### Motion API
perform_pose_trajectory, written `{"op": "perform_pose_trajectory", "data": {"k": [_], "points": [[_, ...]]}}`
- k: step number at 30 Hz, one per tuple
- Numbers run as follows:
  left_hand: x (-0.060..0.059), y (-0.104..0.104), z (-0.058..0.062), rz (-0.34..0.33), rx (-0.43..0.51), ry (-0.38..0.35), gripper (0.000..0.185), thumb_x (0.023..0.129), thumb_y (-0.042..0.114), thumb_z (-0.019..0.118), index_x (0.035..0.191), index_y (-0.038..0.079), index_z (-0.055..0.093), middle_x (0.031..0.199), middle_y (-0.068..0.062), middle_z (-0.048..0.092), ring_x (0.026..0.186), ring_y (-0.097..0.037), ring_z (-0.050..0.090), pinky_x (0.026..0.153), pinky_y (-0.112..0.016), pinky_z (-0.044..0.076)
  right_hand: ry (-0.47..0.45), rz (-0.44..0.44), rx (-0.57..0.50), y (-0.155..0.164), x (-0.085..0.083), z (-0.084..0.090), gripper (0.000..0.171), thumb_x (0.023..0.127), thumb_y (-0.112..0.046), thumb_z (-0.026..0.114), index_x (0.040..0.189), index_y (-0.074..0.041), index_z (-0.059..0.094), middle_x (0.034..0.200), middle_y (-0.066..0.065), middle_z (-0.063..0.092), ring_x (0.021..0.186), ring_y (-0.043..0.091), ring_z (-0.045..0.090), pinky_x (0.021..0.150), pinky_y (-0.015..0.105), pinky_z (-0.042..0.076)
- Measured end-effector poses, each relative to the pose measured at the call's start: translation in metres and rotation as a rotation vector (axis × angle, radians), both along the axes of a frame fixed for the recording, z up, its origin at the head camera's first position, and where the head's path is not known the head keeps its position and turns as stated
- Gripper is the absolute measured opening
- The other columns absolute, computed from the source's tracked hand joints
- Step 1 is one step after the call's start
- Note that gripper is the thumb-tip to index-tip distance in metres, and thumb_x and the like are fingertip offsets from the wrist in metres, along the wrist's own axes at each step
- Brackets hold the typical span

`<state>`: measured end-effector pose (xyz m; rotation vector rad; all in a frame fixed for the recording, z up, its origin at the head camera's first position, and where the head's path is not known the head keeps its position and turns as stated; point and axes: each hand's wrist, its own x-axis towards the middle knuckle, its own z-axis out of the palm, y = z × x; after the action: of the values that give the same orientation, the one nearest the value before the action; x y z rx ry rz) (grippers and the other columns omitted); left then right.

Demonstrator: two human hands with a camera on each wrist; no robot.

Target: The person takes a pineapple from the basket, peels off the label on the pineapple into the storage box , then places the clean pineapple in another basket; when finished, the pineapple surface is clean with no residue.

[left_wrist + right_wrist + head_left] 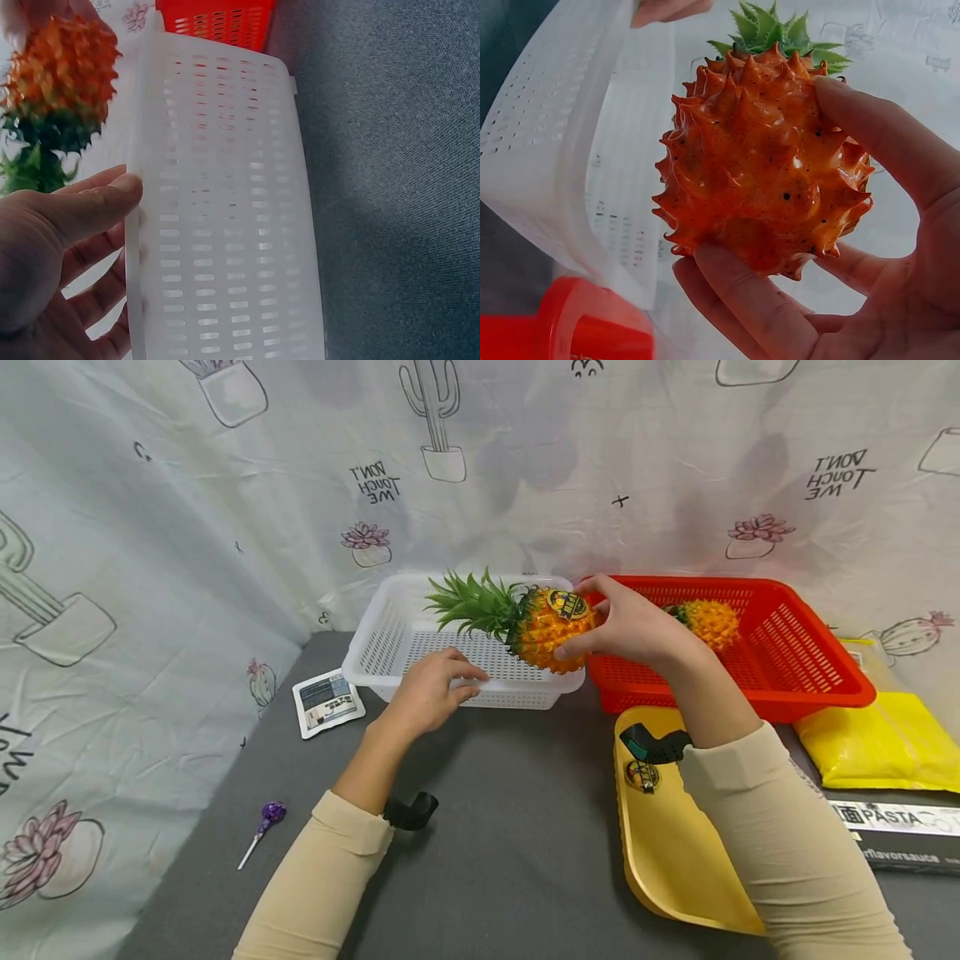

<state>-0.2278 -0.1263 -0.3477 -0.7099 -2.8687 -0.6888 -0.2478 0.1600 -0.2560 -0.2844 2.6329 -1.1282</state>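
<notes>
- Head view: R hand (633, 622) grips the pineapple (555, 631) by its body, thumb on the near side, fingers beyond; crown points L.
- Loc. of pineapple: over the R part of the white bskt (517, 697), approx. horizontal.
- L hand (427, 693): pinches the near rim of the white bskt, thumb outside, fingers inside (cf. L wrist view).
- Adjacent: red bskt (795, 647), just R of the white bskt, w/ a 2nd pineapple (711, 622) in it; yellow tray (667, 860) in front, partly under the R forearm.
- Step in hand (judged): prob. placing the pineapple in the white bskt, L hand steadying; transfer direction b/w bskts not certain.
- Next move (judged): calls for lowering the pineapple w/ crown clear of L hand & rim, then loosening R fingers only once the bskt floor bears the wt.
</notes>
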Motion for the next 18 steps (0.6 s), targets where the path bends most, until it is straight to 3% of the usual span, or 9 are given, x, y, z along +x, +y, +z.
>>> {"op": "perform_pose_trajectory", "data": {"k": [5,9,12,16,18], "points": [[-0.001,0.001,-0.002,-0.011,0.014,0.004,0.022,0.098,0.017,0.071,0.118,0.015,0.079,0.119,-0.01,0.069,0.11,-0.031,0.065,0.093,-0.05,0.051,0.019,-0.004,0.024,0.008,0.016,0.0,0.097,0.077,-0.042,0.09,0.155,-0.021,0.036,0.151,0.017,0.044,0.134,0.038,0.044,0.107,0.062,0.045],[-0.003,0.001,-0.004,-0.018,0.032,-0.01,0.021,0.098,0.016,0.071,0.117,0.014,0.08,0.121,-0.011,0.07,0.111,-0.031,0.066,0.092,-0.05,0.052,0.014,0.008,0.023,0.018,0.029,-0.002,0.096,0.078,-0.043,0.089,0.155,-0.021,0.035,0.149,0.019,0.043,0.131,0.039,0.045,0.104,0.061,0.047],[-0.004,0.001,-0.004,-0.019,0.03,-0.014,0.021,0.097,0.015,0.072,0.117,0.014,0.08,0.122,-0.01,0.073,0.123,-0.033,0.064,0.097,-0.051,0.052,0.018,0.025,0.031,0.026,0.04,-0.002,0.094,0.08,-0.043,0.088,0.154,-0.019,0.035,0.145,0.02,0.046,0.127,0.038,0.048,0.101,0.058,0.048],[-0.004,0.0,-0.002,0.009,0.032,-0.044,0.022,0.097,0.016,0.072,0.117,0.014,0.08,0.132,-0.013,0.071,0.142,-0.035,0.051,0.112,-0.054,0.044,0.023,0.044,0.048,0.034,0.052,-0.003,0.093,0.08,-0.042,0.088,0.153,-0.018,0.037,0.146,0.021,0.047,0.13,0.039,0.048,0.101,0.057,0.049],[-0.004,-0.001,-0.001,0.014,0.03,-0.052,0.023,0.097,0.016,0.072,0.118,0.013,0.08,0.134,-0.014,0.069,0.139,-0.036,0.054,0.111,-0.053,0.044,0.022,0.057,0.057,0.039,0.057,-0.003,0.094,0.08,-0.043,0.088,0.154,-0.018,0.036,0.15,0.022,0.044,0.136,0.04,0.044,0.102,0.059,0.048]]}}
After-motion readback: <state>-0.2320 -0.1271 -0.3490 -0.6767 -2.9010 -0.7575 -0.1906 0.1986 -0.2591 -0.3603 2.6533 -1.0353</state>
